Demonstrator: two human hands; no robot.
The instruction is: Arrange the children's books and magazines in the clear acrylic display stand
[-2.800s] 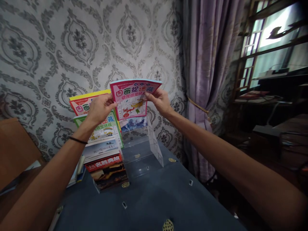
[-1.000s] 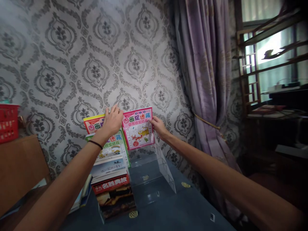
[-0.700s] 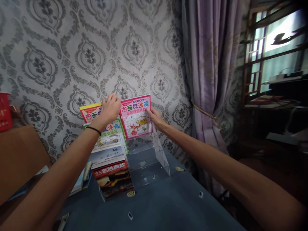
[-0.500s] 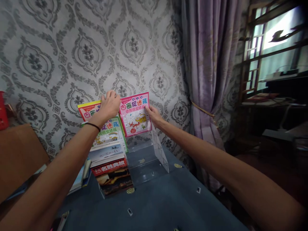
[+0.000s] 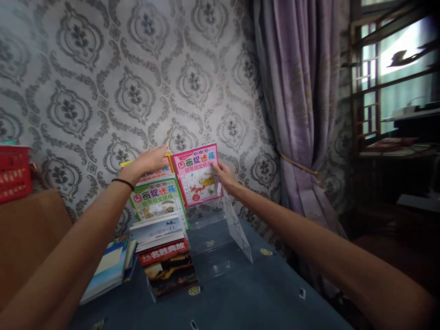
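Between the thumb and fingers of my right hand (image 5: 225, 178) is the right edge of a pink-bordered picture book (image 5: 198, 174), upright at the back of a clear stepped book rack (image 5: 237, 227). My left hand (image 5: 153, 160) stretches its fingers over the top of an orange-covered book with a yellow edge (image 5: 165, 168), just left of the pink one. Below that hand stands a green-bordered book (image 5: 158, 199). In front of it are pale blue-white books (image 5: 158, 231), then a red-and-black book (image 5: 172, 266) in the lowest tier.
A small stack of books (image 5: 106, 270) lies left of the rack. Farther left are a cardboard box (image 5: 34, 243) and a red plastic basket (image 5: 13, 174). The blue tablecloth (image 5: 261, 302) meets the patterned wall behind; a purple curtain (image 5: 302, 91) hangs at right.
My left hand has shifted from the pink book's upper left corner onto the orange book, its fingers straightening. The pink book stays in my right hand. The view has tilted slightly.
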